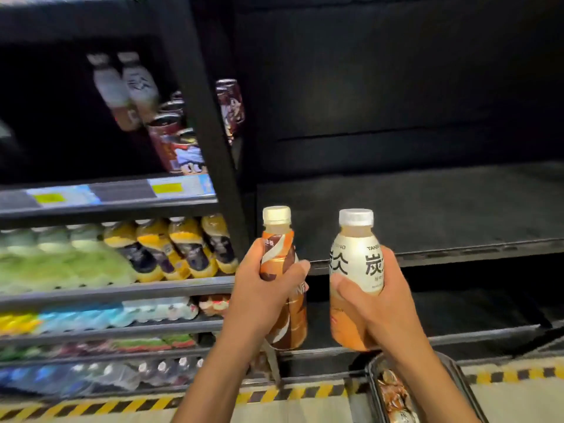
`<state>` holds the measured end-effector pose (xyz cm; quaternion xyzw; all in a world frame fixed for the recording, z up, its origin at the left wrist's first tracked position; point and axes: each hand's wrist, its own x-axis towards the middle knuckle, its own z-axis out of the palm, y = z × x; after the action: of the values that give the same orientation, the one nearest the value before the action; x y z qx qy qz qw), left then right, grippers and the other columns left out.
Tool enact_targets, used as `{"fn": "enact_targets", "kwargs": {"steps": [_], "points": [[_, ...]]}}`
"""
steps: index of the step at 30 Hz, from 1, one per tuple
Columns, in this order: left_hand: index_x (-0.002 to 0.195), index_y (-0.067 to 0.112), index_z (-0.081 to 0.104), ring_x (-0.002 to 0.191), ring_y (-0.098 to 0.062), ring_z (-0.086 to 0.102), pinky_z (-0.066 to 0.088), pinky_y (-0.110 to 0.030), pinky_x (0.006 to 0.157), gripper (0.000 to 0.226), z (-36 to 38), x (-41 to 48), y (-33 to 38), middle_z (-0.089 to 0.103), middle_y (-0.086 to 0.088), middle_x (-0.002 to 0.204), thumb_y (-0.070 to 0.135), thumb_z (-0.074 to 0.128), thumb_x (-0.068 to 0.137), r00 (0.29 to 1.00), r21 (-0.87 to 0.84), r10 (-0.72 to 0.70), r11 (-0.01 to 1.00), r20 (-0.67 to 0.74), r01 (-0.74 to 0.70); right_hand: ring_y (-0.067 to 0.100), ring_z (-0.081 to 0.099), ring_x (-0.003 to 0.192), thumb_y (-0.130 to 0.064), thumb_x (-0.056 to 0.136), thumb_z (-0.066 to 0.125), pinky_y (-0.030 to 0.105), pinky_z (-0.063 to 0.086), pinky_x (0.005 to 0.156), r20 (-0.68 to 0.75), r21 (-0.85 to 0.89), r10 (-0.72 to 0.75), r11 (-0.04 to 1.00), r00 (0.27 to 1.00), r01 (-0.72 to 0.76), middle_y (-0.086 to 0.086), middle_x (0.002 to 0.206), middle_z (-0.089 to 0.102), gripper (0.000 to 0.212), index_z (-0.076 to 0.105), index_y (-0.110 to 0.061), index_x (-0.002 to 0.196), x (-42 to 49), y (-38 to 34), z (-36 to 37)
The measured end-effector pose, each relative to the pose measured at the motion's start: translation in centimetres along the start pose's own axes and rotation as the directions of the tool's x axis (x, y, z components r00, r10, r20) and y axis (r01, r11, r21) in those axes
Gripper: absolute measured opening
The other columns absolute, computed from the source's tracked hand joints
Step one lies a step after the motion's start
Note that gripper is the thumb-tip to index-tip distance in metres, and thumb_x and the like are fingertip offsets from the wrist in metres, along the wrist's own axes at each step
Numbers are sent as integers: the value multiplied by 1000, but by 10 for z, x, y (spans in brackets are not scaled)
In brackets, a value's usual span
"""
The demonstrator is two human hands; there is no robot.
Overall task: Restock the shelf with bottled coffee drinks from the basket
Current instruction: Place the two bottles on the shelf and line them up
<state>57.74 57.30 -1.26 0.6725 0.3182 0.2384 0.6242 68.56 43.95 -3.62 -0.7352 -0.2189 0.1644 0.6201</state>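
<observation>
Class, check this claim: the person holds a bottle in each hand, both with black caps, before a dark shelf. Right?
No: the head view shows white caps, not black. The left hand holds the brown bottle, the right hand the white bottle, before the dark shelf.

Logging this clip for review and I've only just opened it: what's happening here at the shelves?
A person stands at a store shelf unit with a bottle in each hand. The left hand grips an orange-and-brown swirl-labelled plastic bottle with a white cap. The right hand grips a white-and-orange labelled plastic bottle with a white cap. Both are upright in front of the dark right-hand shelf, not yet set on it. Below, further bottles lie in the black basket.
</observation>
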Motion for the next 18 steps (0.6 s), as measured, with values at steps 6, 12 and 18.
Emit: {"fn": "enact_targets", "kwargs": {"steps": [6,12,18], "points": [[108,33,64,85,-18,72,59,-46,83,32,-154,-44,1,74,4,89,34,80,79,978,-59,29,997,-207,-42,1,67,79,-15,79,79,17,54,57,222,93,-70,994,972,50,-9,91,69,47,52,-37,111,-50,-51,141],[98,36,65,86,-22,72,57,-48,83,28,-278,-58,12,74,1,88,38,78,73,933,-36,106,991,-343,-126,0,67,79,-17,76,83,17,53,63,331,140,-191,978,924,152,-23,92,68,50,55,-36,112,-80,-95,257],[93,27,65,84,-29,72,56,-54,87,24,-353,-18,44,72,-6,86,36,80,77,940,-128,132,975,-316,-180,-2,67,73,-23,75,84,13,50,55,318,199,-269,957,909,213,-23,87,71,43,58,-38,105,-61,-146,328]]}}
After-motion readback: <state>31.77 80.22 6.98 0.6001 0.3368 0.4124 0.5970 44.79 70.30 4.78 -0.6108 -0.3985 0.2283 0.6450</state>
